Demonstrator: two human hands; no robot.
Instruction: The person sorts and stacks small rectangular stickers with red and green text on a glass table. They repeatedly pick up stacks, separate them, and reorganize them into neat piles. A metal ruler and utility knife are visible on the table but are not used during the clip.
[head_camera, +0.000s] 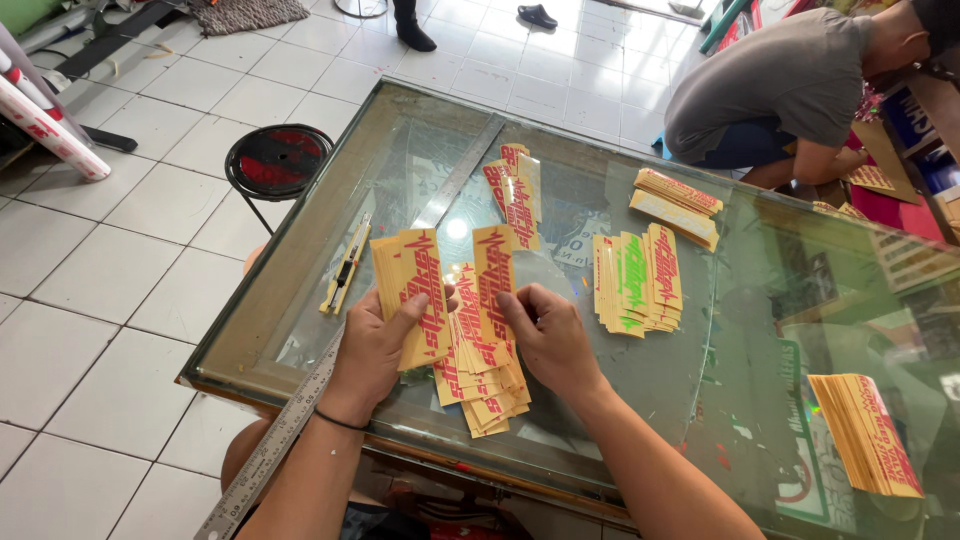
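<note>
My left hand grips a small stack of yellow sticker strips with red lettering, thumb across the front. My right hand pinches one upright strip over a fanned pile of the same strips lying on the glass table top. Both hands are close together near the table's front edge.
More sticker piles lie on the glass: one with green lettering, one behind, one far right, one at the right edge. A long metal ruler, a yellow utility knife, a round stool, a crouching person.
</note>
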